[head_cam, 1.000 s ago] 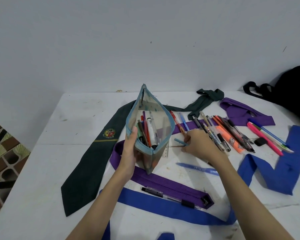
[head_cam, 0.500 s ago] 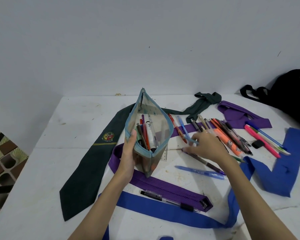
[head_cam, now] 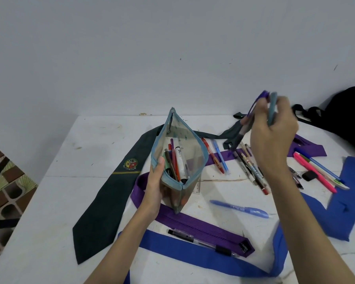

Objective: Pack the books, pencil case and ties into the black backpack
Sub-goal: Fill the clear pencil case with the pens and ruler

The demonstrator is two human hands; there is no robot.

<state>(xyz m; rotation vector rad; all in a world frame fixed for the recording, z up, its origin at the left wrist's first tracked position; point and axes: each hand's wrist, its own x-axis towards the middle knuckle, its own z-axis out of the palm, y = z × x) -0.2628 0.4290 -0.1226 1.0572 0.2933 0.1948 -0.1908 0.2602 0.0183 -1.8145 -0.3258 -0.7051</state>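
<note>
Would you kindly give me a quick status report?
Left hand holds pencil case open, upright. Right hand lifted, gripping pens. More loose pens on table; black backpack far right.

- The black backpack (head_cam: pixel 345 117) is cut off by the right edge.
- The pens (head_cam: pixel 254 117) gripped in the right hand (head_cam: pixel 273 130) are motion-blurred; their number cannot be determined.
- The print on the marker (head_cam: pixel 180 160) inside the pencil case (head_cam: pixel 195 152) cannot be read.
- The blue tie (head_cam: pixel 193 253) is partly covered by both forearms.
</note>
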